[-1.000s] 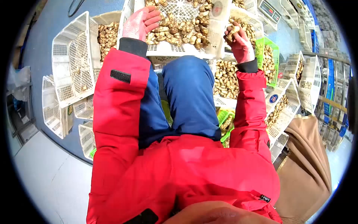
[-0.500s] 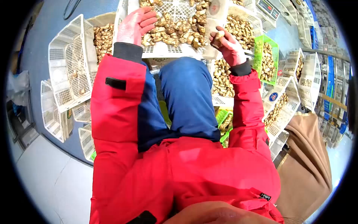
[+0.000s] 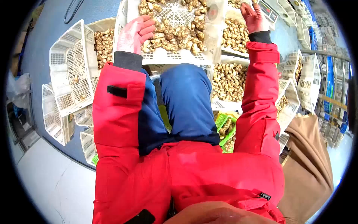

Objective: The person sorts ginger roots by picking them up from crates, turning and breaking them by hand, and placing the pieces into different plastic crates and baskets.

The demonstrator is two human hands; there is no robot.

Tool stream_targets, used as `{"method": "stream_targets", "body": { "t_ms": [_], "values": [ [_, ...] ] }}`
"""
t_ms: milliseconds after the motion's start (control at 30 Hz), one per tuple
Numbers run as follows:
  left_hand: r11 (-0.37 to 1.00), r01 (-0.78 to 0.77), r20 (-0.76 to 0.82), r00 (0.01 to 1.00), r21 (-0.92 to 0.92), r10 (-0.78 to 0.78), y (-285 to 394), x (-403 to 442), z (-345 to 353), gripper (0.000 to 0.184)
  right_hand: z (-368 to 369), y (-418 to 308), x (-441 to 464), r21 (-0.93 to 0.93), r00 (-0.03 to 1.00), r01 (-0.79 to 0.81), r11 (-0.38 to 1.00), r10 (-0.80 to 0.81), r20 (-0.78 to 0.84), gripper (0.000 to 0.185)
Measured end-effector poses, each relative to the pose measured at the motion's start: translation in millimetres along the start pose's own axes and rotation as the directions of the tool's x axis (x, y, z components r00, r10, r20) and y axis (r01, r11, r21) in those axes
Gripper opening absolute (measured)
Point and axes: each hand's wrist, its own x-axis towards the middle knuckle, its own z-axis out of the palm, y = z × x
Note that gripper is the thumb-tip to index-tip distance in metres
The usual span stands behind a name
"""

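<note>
The left hand (image 3: 134, 34), loosely extended and unclenched, is over the left side of a white plastic crate (image 3: 160, 57), beside the mushrooms (image 3: 172, 39) lying inside. The right hand (image 3: 256, 18) reaches up near a digital scale (image 3: 269, 12); whether it grips anything, I cannot tell. A green basket (image 3: 220, 120) sits beside the blue-trousered leg (image 3: 186, 100).

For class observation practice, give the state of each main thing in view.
Left hand: open, fingers extended.
Right hand: fingers apart; grip unclear.
Front crate: partly filled, bare patch inside.
Mushrooms: loose, clustered around that patch.
Left crate: tilted, mostly bare.
Green basket: holding mushrooms.
Brown cloth: draped, creased.
</note>
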Motion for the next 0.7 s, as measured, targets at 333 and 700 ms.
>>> {"method": "stream_targets", "body": {
  "t_ms": [333, 700],
  "values": [
    [0.999, -0.002, -0.013, 1.0, 0.032, 0.002, 4.4, -2.7, 2.5, 0.038, -7.5, 186.1, 46.2, -0.504, 0.875, 0.469, -0.725, 0.306, 0.375, 0.023],
    [1.0, 0.011, 0.023, 1.0, 0.002, -0.011, -1.5, -2.5, -4.2, 0.04, 8.8, 186.4, 38.1, -0.512, 0.943, 0.305, -0.803, 0.179, 0.281, 0.02]
  ]
}}
